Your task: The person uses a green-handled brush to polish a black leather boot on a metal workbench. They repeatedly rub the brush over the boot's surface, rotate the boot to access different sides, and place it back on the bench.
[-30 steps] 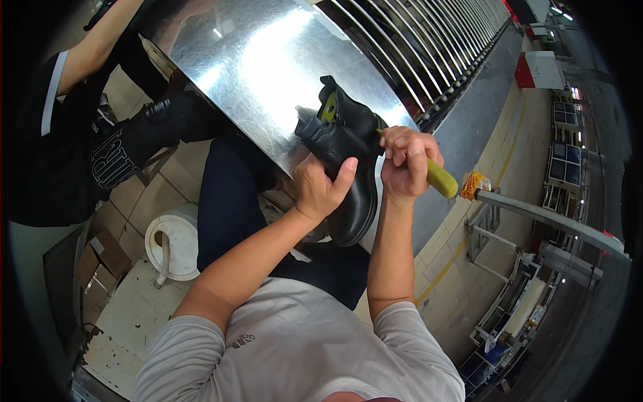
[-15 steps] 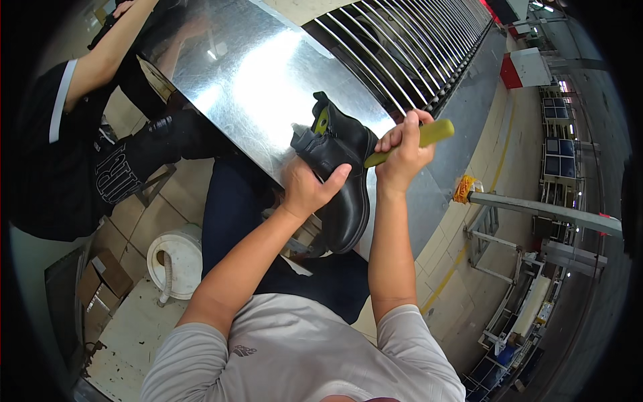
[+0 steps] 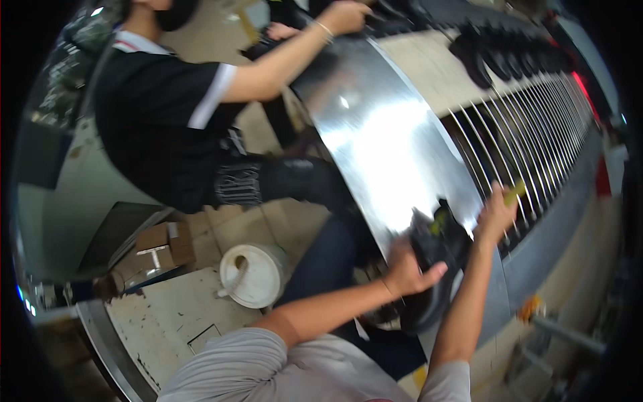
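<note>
Head view: right hand [image 3: 494, 218] has lifted the yellow tool [image 3: 514, 193].

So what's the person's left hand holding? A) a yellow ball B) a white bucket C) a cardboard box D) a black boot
D: the left hand grips a black boot against the edge of the shiny metal table, while the white bucket stands apart on the floor.
</note>
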Demonstrator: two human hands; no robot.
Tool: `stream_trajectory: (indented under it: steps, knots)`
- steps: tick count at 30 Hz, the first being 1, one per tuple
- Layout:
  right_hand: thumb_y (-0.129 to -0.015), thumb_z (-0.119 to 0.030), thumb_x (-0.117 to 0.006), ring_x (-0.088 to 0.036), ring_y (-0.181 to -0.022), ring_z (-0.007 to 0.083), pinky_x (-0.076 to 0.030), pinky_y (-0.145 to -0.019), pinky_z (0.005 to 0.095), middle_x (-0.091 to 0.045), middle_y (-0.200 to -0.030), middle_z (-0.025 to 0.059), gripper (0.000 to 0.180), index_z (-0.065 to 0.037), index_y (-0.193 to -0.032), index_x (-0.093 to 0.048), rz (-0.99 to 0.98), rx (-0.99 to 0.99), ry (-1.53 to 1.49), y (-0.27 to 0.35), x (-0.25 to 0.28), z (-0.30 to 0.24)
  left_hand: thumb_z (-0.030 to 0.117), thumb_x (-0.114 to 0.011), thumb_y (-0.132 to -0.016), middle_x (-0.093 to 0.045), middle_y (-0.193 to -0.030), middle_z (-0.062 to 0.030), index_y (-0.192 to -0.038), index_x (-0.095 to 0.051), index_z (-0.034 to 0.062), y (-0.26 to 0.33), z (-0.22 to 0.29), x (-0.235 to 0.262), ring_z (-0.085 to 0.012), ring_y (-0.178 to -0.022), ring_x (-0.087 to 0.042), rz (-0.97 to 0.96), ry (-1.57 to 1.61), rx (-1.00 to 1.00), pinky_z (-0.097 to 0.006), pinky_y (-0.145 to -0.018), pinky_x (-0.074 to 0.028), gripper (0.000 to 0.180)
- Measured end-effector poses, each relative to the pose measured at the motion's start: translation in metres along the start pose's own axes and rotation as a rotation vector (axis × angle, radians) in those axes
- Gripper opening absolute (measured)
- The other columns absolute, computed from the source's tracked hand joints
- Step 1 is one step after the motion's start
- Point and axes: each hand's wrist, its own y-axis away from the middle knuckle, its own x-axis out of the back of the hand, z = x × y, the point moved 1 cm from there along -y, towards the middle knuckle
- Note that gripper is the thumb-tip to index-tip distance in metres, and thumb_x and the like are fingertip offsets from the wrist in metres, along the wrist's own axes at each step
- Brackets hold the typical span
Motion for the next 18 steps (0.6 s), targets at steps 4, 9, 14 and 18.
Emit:
stream_trajectory:
  steps: [4,9,14,18]
  knots:
    - [-0.097,-0.021,-0.071,-0.038,-0.038,0.0059,-0.03,-0.034,0.024,-0.044,-0.056,-0.0042,0.02,-0.009,-0.096,-0.056,-0.192,-0.061,-0.053,0.018,-0.015,-0.012,0.03,-0.073,-0.086,-0.073,-0.1,-0.0187,-0.106,-0.07,0.0019,0.009,0.003,-0.003,-0.0394,-0.094,-0.07,0.009,0.035,0.098,-0.044,-0.086,-0.054,0.035]
    - [-0.098,-0.032,-0.072,-0.045,-0.039,0.0092,-0.034,-0.037,0.0268,-0.048,-0.053,-0.0012,0.031,-0.004,-0.091,-0.063,-0.387,-0.12,0.172,0.032,-0.023,-0.018,0.029,-0.072,-0.088,-0.074,-0.1,-0.0175,-0.107,-0.071,0.002,0.014,-0.002,-0.006,-0.038,-0.093,-0.071,0.019,-0.002,0.057,-0.044,-0.085,-0.054,0.033]
    - [-0.1,-0.031,-0.07,-0.044,-0.04,0.009,-0.036,-0.038,0.0262,-0.048,-0.055,0.0003,0.032,-0.002,-0.091,-0.061,-0.221,0.109,-0.058,0.034,-0.014,-0.021,0.034,-0.07,-0.091,-0.074,-0.1,-0.0188,-0.107,-0.071,0.0021,0.015,-0.01,-0.01,-0.0389,-0.095,-0.071,0.001,0.035,0.08,-0.045,-0.086,-0.055,0.036]
    - [-0.103,-0.028,-0.065,-0.044,-0.044,0.0086,-0.037,-0.044,0.026,-0.046,-0.057,-0.0007,0.029,-0.005,-0.088,-0.058,-0.199,0.124,-0.21,0.054,0.004,-0.033,0.037,-0.07,-0.092,-0.073,-0.102,-0.0214,-0.107,-0.07,-0.0001,0.013,-0.011,-0.011,-0.0415,-0.098,-0.07,0.035,0.023,0.069,-0.047,-0.088,-0.054,0.04]
